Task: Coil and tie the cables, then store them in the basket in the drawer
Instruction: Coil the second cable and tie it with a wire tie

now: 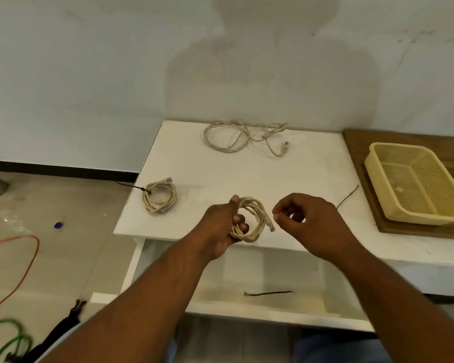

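The left hand (220,227) grips a coiled beige cable (250,218) just above the near edge of the white table (220,166), thumb up along the outside of the coil and fingers curled through its middle. The cable's plug end (271,226) sticks out on the right side of the coil. The right hand (308,221) hovers just beside that plug, fingers curled and thumb and forefinger drawn together; whether they pinch anything cannot be told. A thin black string (348,197) lies on the table just beyond the right hand, its near end hidden behind the hand. To the left, near the table's edge, a second coiled cable (160,197) lies bound with a black tie (135,187) whose tail trails off the table. At the back, near the wall, a loose cable (244,137) sprawls in untidy loops. The yellow plastic basket (378,158) sits on a wooden board (362,142) at the right, not in the drawer. The drawer (273,314) is pulled out below the table, with a black tie strip (270,293) lying on its floor. An orange cable (26,258) and a green cable (8,336) lie on the floor at the left
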